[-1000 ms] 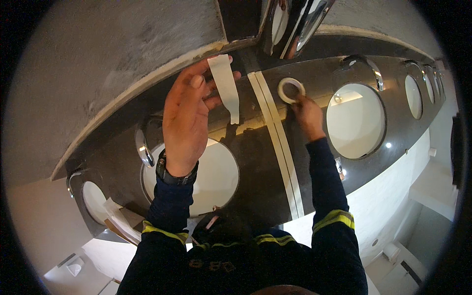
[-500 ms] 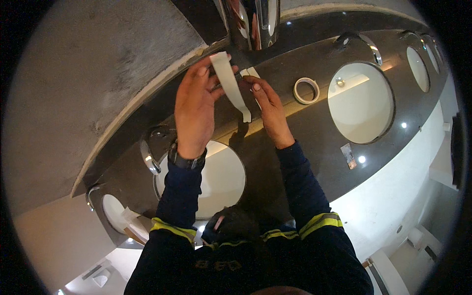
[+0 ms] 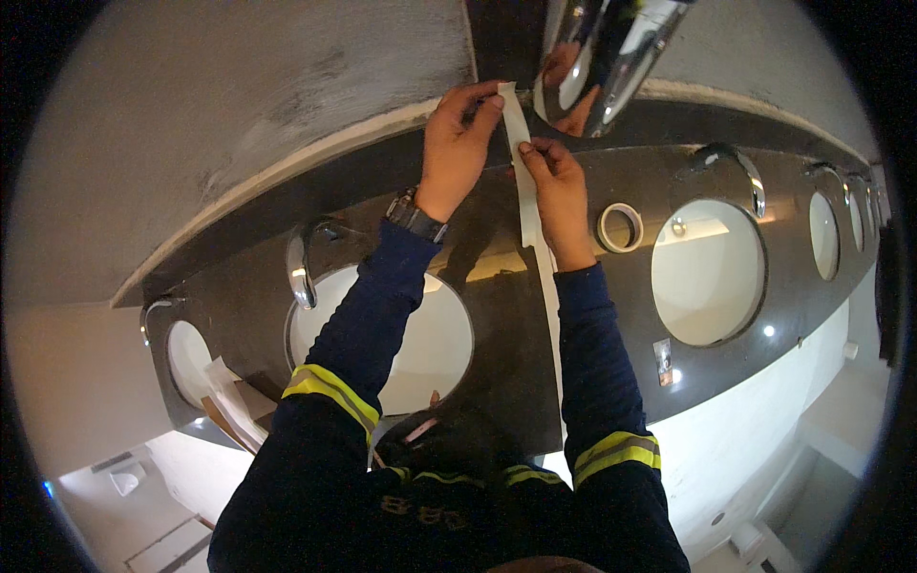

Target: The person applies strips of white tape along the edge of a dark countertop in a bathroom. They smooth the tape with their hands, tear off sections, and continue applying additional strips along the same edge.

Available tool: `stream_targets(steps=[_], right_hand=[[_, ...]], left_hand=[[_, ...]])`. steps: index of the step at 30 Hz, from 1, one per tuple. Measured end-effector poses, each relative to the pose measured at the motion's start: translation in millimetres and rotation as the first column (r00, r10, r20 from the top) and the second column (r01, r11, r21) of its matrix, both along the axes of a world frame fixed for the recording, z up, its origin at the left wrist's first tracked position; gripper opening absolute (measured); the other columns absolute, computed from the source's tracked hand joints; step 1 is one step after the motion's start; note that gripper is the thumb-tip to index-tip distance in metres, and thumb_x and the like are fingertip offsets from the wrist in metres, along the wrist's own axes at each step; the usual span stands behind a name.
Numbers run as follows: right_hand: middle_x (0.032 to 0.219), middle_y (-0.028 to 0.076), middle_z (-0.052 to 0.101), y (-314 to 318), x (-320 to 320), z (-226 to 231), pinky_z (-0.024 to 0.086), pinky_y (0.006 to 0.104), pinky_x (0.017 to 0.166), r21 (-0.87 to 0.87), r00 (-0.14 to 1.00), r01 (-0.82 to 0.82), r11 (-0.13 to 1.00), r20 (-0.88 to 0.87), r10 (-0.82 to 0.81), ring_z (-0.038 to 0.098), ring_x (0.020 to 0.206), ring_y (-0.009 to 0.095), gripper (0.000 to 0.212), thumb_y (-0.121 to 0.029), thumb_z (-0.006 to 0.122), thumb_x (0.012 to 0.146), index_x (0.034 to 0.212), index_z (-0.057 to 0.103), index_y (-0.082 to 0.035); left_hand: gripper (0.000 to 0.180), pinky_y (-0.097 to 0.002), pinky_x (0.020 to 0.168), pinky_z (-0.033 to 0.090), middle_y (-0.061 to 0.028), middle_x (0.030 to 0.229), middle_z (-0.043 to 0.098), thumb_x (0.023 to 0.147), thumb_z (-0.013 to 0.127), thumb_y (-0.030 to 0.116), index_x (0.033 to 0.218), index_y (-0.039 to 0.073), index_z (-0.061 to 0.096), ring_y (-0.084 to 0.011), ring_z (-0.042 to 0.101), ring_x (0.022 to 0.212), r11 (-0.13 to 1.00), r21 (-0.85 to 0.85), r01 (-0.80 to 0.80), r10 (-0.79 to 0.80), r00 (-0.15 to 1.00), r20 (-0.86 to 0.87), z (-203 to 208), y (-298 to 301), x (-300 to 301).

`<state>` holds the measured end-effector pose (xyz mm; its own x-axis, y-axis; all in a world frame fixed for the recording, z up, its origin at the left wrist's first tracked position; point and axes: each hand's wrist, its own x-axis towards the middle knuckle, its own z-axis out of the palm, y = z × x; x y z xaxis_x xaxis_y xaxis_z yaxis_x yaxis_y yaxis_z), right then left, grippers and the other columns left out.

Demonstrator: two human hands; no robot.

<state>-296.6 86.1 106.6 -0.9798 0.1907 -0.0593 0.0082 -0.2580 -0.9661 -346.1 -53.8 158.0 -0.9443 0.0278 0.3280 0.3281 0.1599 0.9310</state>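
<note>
A cream strip of masking tape stretches between my hands over the dark countertop. My left hand pinches its far end, close to the wall-side edge. Lower down, my right hand grips the strip's right edge between thumb and fingers. The near end hangs beside a second pale strip, which runs along the counter toward my body and passes partly behind my right forearm. Whether the held strip touches the counter, I cannot tell. A roll of masking tape lies right of my right hand.
White round basins with chrome taps line the counter on both sides. A shiny chrome fixture stands just beyond my hands. At left, folded cardboard leans by a basin. A small packet lies at right.
The strip, earlier held up in the air, is now drawn straighter near the counter's back edge. My right hand has taken hold of it midway. The view has shifted, showing the second strip more.
</note>
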Motion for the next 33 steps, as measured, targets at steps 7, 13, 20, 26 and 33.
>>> stream_targets(steps=[7, 13, 20, 26, 33], right_hand=[[0.105, 0.007, 0.071, -4.3, -17.3, -6.4, 0.048, 0.0289, 0.092, 0.203, 0.981, 0.171, 0.964, -0.122, -0.149, 0.063, 0.100, 0.014, 0.024, -0.014, 0.072, 0.097, 0.115, 0.067, 0.002], [0.105, 0.008, 0.071, -3.1, -20.1, -26.8, 0.050, 0.0302, 0.090, 0.101, 0.944, 0.240, 0.965, -0.256, -0.208, 0.065, 0.097, 0.015, 0.024, -0.012, 0.074, 0.094, 0.110, 0.063, 0.001], [0.101, 0.011, 0.072, -1.9, -23.7, -39.0, 0.053, 0.0331, 0.086, 0.103, 0.863, 0.373, 0.922, -0.402, -0.305, 0.069, 0.093, 0.019, 0.019, -0.013, 0.068, 0.095, 0.111, 0.066, -0.002], [0.100, 0.025, 0.068, -10.3, -16.2, -44.4, 0.053, 0.0451, 0.084, 0.013, 0.847, 0.364, 0.931, -0.420, -0.325, 0.067, 0.100, 0.044, 0.017, -0.003, 0.062, 0.091, 0.108, 0.062, 0.001], [0.096, 0.018, 0.071, -23.7, -24.2, -55.6, 0.056, 0.0519, 0.083, 0.025, 0.774, 0.494, 0.869, -0.469, -0.426, 0.070, 0.092, 0.040, 0.014, -0.013, 0.065, 0.088, 0.100, 0.073, -0.010]], left_hand=[[0.033, -0.0398, 0.072, 0.056, -0.0150, 0.099, 0.071, 0.090, 0.075, 0.017, 0.123, 0.012, 0.072, -0.0321, 0.069, 0.082, 0.967, -0.198, -0.158, 0.059, 0.901, -0.430, 6.7, 4.5, -25.6], [0.024, -0.0366, 0.067, 0.053, -0.0165, 0.086, 0.066, 0.092, 0.070, 0.005, 0.112, 0.002, 0.059, -0.0270, 0.068, 0.074, 0.928, -0.344, -0.142, -0.034, 0.888, -0.459, 14.9, 19.8, -27.2], [0.021, -0.0313, 0.069, 0.052, -0.0071, 0.091, 0.069, 0.089, 0.065, -0.005, 0.108, 0.003, 0.061, -0.0144, 0.064, 0.078, 0.882, -0.456, -0.121, -0.176, 0.812, -0.556, -11.7, 15.7, -47.3], [0.052, -0.0375, 0.089, 0.055, -0.0155, 0.117, 0.069, 0.087, 0.081, 0.005, 0.129, -0.004, 0.052, -0.0235, 0.067, 0.098, 0.900, -0.428, -0.082, -0.194, 0.805, -0.561, -24.2, 2.0, -67.7], [0.051, -0.0322, 0.096, 0.054, -0.0203, 0.121, 0.067, 0.090, 0.078, 0.002, 0.129, -0.009, 0.047, -0.0227, 0.066, 0.109, 0.917, -0.399, -0.009, -0.217, 0.829, -0.516, -22.8, 15.9, -53.7]])
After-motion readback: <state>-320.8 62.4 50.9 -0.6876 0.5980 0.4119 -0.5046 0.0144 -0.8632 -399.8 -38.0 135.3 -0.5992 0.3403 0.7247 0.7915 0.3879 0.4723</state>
